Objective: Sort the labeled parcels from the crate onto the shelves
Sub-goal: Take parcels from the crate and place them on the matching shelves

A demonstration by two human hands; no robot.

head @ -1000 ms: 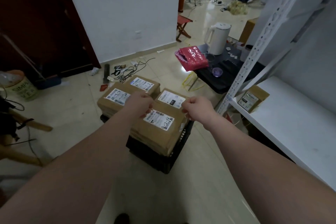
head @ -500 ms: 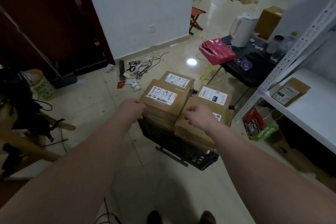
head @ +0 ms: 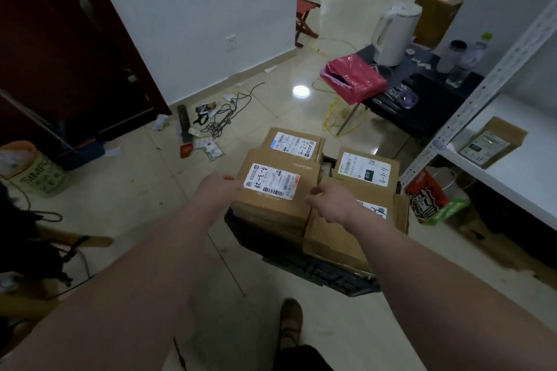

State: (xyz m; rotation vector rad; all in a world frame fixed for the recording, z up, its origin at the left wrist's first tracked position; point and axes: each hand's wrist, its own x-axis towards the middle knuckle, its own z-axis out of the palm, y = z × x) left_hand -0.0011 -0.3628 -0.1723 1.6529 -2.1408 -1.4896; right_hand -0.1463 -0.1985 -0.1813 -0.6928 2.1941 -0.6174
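Single head-worn wide-angle view, tilted forward and down along both forearms. Close over the crate at centre; floor toward 9 o'clock, shelf toward 3 o'clock.

Both arms reach forward – left hand curled; right hand curled, knuckles up.

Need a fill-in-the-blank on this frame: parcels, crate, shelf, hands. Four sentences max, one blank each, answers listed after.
1. Both hands, left hand and right hand, hold the front-left parcel by its ____ edge.
2. The parcels sit in a ____ crate on the floor.
3. The white shelf on the right holds ____ parcel.
4. The kettle on the dark side table is ____.

Missing words: near; black; one; white
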